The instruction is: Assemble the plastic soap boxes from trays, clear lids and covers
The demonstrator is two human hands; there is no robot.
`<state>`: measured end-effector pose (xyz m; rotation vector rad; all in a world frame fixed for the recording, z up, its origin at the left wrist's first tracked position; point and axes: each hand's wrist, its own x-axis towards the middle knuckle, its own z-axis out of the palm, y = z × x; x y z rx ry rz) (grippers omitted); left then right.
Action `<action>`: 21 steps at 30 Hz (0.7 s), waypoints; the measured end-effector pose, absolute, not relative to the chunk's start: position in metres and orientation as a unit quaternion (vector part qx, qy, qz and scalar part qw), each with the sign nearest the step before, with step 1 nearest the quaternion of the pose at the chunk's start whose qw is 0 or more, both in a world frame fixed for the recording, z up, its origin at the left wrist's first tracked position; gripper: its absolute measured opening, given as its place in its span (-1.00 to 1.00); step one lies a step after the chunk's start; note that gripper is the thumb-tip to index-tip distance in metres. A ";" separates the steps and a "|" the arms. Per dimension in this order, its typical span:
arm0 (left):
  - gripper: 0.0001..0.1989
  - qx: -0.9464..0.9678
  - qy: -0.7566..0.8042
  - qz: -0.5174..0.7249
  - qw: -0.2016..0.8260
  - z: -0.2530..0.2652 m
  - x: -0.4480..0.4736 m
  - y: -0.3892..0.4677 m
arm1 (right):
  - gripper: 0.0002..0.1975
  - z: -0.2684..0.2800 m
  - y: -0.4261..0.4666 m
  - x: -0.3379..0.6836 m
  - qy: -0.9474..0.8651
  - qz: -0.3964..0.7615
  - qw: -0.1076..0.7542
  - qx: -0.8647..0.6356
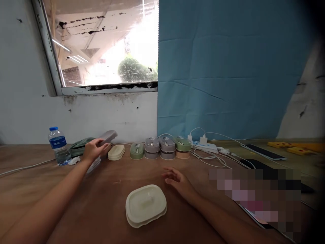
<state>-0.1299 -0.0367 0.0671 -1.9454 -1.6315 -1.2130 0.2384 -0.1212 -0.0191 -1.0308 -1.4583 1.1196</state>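
Observation:
My left hand (93, 149) reaches to the back left of the table, its fingers closed on a grey plastic lunch box part (109, 135) held tilted above the tabletop. Whether that part is a lid or a tray, I cannot tell. Under the hand, a clear plastic piece (93, 166) is partly hidden. My right hand (179, 181) is open and holds nothing, with its fingers pointing left. Nearest to it, a cream plastic lunch box lid (133, 215) lies at the front middle, apart from the fingers. Several similar cream pieces (116, 152) are stacked at the back.
Along the wall stand a small green box (136, 151), two grey lunch boxes (152, 148) and a green-and-peach one (182, 147). To the left are a water bottle (59, 147) and a green pouch (80, 146). Cables, a power strip (205, 145) and a phone (264, 151) lie right.

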 end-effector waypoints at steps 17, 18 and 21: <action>-0.65 -0.640 -0.720 -0.251 0.093 0.047 -0.158 0.028 | -0.95 -0.022 -0.121 0.241 -0.660 0.429 0.411 -0.460; -0.65 -0.639 -0.722 -0.250 0.092 0.047 -0.159 0.028 | -0.96 -0.022 -0.120 0.241 -0.657 0.430 0.411 -0.463; -0.65 -0.636 -0.725 -0.248 0.090 0.045 -0.161 0.030 | -0.96 -0.020 -0.121 0.241 -0.651 0.436 0.410 -0.467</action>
